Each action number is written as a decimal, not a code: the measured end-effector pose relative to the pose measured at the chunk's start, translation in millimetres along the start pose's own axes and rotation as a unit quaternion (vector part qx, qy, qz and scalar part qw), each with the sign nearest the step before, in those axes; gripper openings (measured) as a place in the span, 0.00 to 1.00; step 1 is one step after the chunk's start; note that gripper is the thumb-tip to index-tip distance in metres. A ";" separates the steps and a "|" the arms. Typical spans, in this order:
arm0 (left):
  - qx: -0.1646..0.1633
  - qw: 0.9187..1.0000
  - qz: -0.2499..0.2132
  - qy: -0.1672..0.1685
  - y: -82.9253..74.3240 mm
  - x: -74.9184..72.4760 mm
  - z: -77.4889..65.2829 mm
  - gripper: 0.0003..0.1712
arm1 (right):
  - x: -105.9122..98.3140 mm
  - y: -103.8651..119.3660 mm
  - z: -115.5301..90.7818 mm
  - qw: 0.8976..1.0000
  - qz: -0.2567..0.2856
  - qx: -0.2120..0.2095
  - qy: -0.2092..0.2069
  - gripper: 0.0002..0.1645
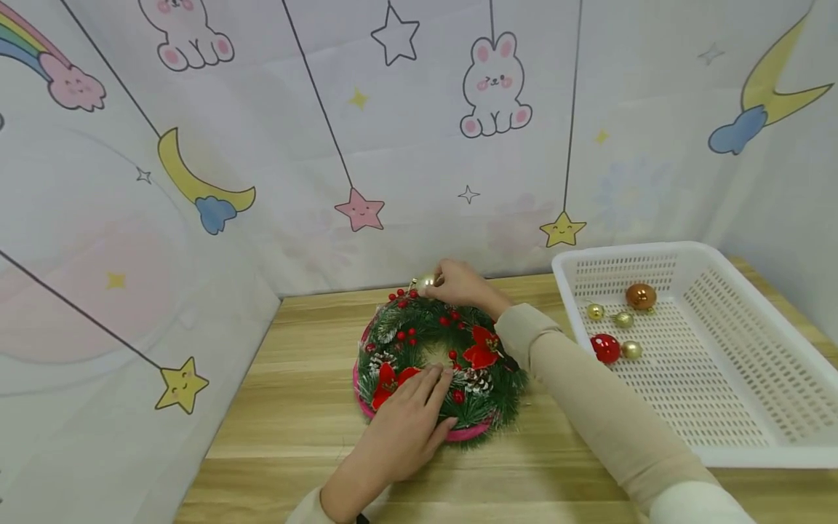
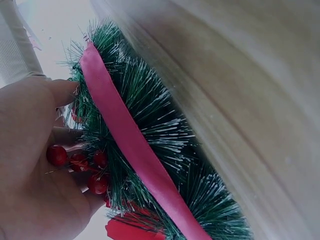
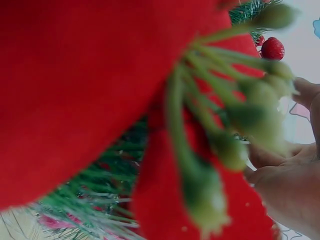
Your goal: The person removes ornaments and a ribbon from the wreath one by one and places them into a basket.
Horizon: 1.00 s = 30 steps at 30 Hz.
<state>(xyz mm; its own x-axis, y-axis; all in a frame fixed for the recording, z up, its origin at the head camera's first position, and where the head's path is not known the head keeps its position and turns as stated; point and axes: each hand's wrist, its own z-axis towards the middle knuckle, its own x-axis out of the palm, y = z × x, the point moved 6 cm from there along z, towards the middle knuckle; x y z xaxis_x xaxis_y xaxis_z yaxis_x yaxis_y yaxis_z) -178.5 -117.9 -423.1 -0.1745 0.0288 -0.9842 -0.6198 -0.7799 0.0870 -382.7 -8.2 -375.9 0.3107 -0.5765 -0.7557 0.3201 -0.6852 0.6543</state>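
Note:
A green Christmas wreath (image 1: 402, 320) lies on the table, trimmed with red berries, frosted pinecones and red poinsettia flowers (image 1: 483, 348). At its far edge my right hand (image 1: 465, 282) pinches a shiny gold bauble (image 1: 425, 282). My left hand (image 1: 407, 415) rests on the near side of the wreath, fingers extended over a red flower and toward the centre. In the left wrist view, a pink ribbon (image 2: 120, 127) runs along the wreath's outer side, and red berries (image 2: 97, 184) sit by the palm. A blurred red petal (image 3: 75, 75) fills much of the right wrist view, hiding the bauble.
To the right stands a white perforated plastic basket (image 1: 753, 457) holding a red bauble (image 1: 605, 348), a copper-coloured bauble (image 1: 641, 296) and several small gold ones. Behind the wooden table (image 1: 288, 407) hangs a pale cloth (image 1: 419, 145) printed with cartoon stars and rabbits.

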 end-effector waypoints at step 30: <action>-0.001 1.000 0.002 0.014 -0.5 0.1 -0.7 0.40 | -12.4 12.8 0.0 0.998 0.057 0.001 -0.040 0.27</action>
<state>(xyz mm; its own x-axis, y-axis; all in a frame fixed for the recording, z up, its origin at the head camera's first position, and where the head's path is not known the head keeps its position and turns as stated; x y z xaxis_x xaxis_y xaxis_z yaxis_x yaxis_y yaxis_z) -177.7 -118.0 -423.4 -0.1546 0.0078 -0.9880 -0.6174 -0.7814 0.0904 -382.5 -9.8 -358.2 0.2733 -0.6839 -0.6765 0.2845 -0.6143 0.7360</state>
